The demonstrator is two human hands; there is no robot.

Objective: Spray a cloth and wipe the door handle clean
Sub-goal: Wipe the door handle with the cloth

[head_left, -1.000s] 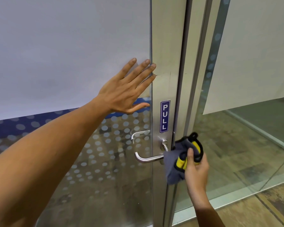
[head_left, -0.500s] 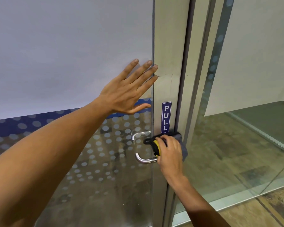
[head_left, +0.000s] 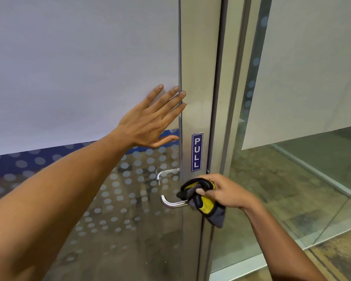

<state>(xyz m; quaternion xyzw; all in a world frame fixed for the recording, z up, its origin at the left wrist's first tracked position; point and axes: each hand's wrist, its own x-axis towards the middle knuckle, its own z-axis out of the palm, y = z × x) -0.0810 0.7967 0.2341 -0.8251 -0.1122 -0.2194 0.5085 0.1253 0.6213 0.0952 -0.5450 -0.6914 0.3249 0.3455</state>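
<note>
two hands are at work on our glass door (head_left: 79,57). our left hand (head_left: 148,120) lies flat on the frosted pane, fingers straight and slightly fanned, the tips reaching the metal door frame (head_left: 199,67). our right hand (head_left: 225,191) has its fingers closed around a bunched cloth (head_left: 203,199) (grey and yellow with black trim), pressing it against the inner end of the silver lever door handle (head_left: 171,203), where the lever meets the frame. a tail of cloth hangs below the hand. just above sits a blue "pull" sign (head_left: 197,152) on the frame.
</note>
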